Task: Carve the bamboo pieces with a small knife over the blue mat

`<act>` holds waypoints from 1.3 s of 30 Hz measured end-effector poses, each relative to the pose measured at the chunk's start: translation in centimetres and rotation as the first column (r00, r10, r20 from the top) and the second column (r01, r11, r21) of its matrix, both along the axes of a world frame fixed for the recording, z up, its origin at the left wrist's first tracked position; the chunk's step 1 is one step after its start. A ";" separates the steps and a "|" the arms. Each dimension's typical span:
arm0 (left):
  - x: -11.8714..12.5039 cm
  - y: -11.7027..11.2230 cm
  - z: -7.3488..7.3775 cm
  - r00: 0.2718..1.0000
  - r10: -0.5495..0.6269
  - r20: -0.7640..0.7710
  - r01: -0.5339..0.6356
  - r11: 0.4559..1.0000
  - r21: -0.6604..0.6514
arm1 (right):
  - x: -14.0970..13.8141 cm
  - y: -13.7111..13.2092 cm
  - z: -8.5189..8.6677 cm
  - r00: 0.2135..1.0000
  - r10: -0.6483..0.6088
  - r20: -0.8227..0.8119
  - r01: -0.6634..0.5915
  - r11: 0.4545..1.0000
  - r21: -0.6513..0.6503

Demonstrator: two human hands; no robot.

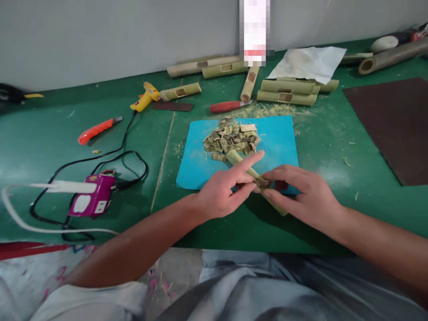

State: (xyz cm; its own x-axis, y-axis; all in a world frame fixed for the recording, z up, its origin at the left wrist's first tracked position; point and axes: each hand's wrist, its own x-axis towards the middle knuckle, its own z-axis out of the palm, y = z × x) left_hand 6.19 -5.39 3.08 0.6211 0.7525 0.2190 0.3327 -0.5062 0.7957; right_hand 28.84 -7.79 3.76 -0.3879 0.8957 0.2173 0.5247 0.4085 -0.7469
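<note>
A slim green bamboo tube (235,157) lies slantwise between my hands, above the front edge of a blue sheet (279,147). My left hand (224,191) is closed around its middle, index finger stretched along it. Thumb and fingers of my right hand (302,194) pinch the tube from the other side, at a brownish spot partly covered by the fingertips. Whether that spot is a cut-out or a loose piece, I cannot tell. Just beyond the tube, a heap of bamboo chips and shavings (230,139) rests on the blue sheet.
Behind the sheet are a red-handled knife (225,106) and notched bamboo tubes (286,97). To the left lie an orange cutter (96,131), a yellow glue gun (147,96) and a purple power strip (92,195) with trailing cords. A dark brown sheet (391,129) lies right.
</note>
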 end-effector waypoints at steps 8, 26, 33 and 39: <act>-0.1 0.6 -0.3 0.996 -0.045 -0.071 0.063 0.959 0.276 | -0.3 0.0 0.3 0.998 0.025 -0.054 -0.022 0.998 0.052; -2.7 4.7 -0.6 0.922 0.084 -0.377 0.198 0.735 0.649 | 1.7 0.6 1.2 0.964 -0.260 0.058 0.237 0.936 0.260; -2.3 3.3 -0.8 0.940 0.133 -0.314 0.068 0.830 0.554 | 2.8 1.8 -0.5 0.958 -0.278 0.070 0.202 0.827 0.524; -0.7 1.5 -1.2 0.933 0.180 -0.313 -0.019 0.890 0.455 | 3.1 3.0 -1.8 0.859 -0.401 0.319 0.105 0.748 0.656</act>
